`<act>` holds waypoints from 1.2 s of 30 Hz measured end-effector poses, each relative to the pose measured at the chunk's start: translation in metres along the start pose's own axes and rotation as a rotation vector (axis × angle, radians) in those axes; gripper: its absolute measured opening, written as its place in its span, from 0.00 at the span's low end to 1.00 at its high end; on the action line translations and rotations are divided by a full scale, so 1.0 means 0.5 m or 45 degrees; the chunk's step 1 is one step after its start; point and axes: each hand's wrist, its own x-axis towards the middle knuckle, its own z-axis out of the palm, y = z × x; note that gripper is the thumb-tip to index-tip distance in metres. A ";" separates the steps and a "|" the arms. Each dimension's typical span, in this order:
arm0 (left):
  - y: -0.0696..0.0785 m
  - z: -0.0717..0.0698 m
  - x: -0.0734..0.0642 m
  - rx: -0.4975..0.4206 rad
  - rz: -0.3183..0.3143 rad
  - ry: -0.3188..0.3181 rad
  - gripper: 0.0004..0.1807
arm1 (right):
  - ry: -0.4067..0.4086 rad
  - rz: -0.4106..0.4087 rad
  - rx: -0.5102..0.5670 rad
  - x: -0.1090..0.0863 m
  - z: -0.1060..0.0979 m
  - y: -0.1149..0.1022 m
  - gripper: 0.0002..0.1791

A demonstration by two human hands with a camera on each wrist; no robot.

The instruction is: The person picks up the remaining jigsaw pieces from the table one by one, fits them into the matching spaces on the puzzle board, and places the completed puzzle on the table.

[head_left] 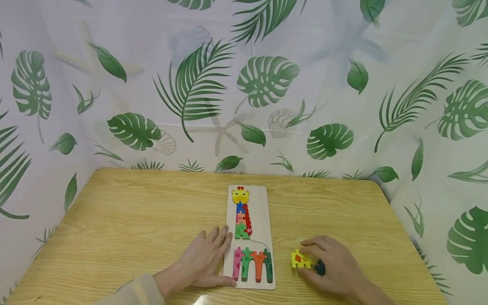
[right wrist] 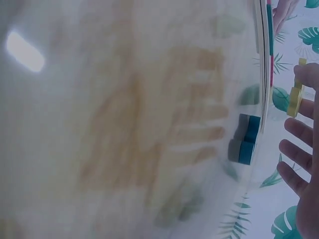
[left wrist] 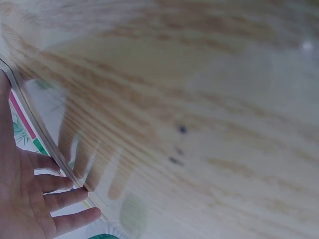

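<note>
A giraffe puzzle board [head_left: 260, 211] lies upright before me, bearing a yellow head [head_left: 240, 196], a neck of coloured pieces with a red mane, and several leg pieces; the body area between neck and legs shows bare wood. My left hand [head_left: 205, 261] rests along the board's left edge, fingers extended, thumb at the lower corner. To the right of the board, my right hand [head_left: 337, 265] pinches a yellow puzzle piece [right wrist: 295, 99] between thumb and index finger, the other fingers spread. A dark blue piece [right wrist: 248, 139] sits on the table beneath that hand, partly hidden in the head view.
The wood-grain table [head_left: 145, 212] reaches back to a white curtain [head_left: 269, 126] printed with green leaves, which also hangs along both sides. A light glare [head_left: 198, 303] shows at the table's front.
</note>
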 end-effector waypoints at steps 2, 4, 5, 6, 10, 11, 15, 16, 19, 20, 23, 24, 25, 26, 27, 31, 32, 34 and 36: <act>0.000 -0.001 0.000 -0.002 -0.001 -0.001 0.68 | 0.014 -0.011 0.013 0.004 0.004 -0.003 0.21; 0.000 -0.001 0.000 -0.006 -0.002 0.000 0.68 | 0.022 -0.020 0.022 0.008 0.008 -0.006 0.21; 0.000 -0.001 0.000 -0.008 -0.002 0.001 0.68 | 0.024 -0.023 0.028 0.010 0.009 -0.008 0.20; 0.000 -0.001 0.000 -0.010 -0.002 0.003 0.68 | 0.026 -0.026 0.032 0.012 0.011 -0.010 0.20; 0.000 -0.001 -0.001 -0.016 -0.002 0.004 0.68 | 0.024 -0.021 0.046 0.020 0.015 -0.018 0.20; 0.000 -0.001 -0.001 -0.018 -0.002 0.005 0.68 | 0.024 -0.020 0.050 0.023 0.016 -0.020 0.20; 0.000 0.000 0.000 -0.016 -0.002 0.011 0.68 | 0.030 -0.032 0.054 0.033 0.019 -0.026 0.19; 0.000 0.001 0.000 -0.015 -0.001 0.014 0.68 | 0.034 -0.039 0.055 0.035 0.020 -0.028 0.19; 0.000 0.001 0.000 -0.009 0.002 0.020 0.68 | 0.040 -0.048 0.061 0.043 0.022 -0.034 0.18; 0.000 0.001 0.000 -0.009 0.001 0.021 0.68 | 0.036 -0.046 0.063 0.047 0.022 -0.036 0.18; 0.000 0.001 -0.001 -0.011 -0.001 0.015 0.68 | 0.012 -0.025 0.077 0.057 0.022 -0.045 0.19; 0.000 0.001 -0.001 -0.011 -0.002 0.012 0.68 | 0.003 -0.019 0.085 0.060 0.022 -0.047 0.19; 0.000 0.000 -0.001 -0.010 -0.002 0.010 0.68 | -0.005 -0.013 0.092 0.063 0.023 -0.050 0.19; 0.000 0.000 -0.002 -0.009 -0.001 0.009 0.68 | -0.010 -0.011 0.099 0.066 0.024 -0.053 0.19; 0.000 0.000 -0.002 -0.007 0.000 0.009 0.68 | -0.013 -0.012 0.105 0.069 0.024 -0.055 0.19; 0.000 0.000 -0.002 -0.004 0.002 0.011 0.68 | -0.020 -0.024 0.118 0.081 0.026 -0.063 0.20; 0.000 0.000 -0.002 -0.005 0.002 0.010 0.68 | -0.022 -0.029 0.120 0.083 0.026 -0.065 0.20; 0.000 0.002 -0.002 -0.008 0.002 0.009 0.68 | -0.025 -0.037 0.122 0.088 0.027 -0.068 0.20; 0.000 0.003 -0.002 -0.012 0.003 0.007 0.68 | -0.031 -0.040 0.118 0.092 0.027 -0.070 0.20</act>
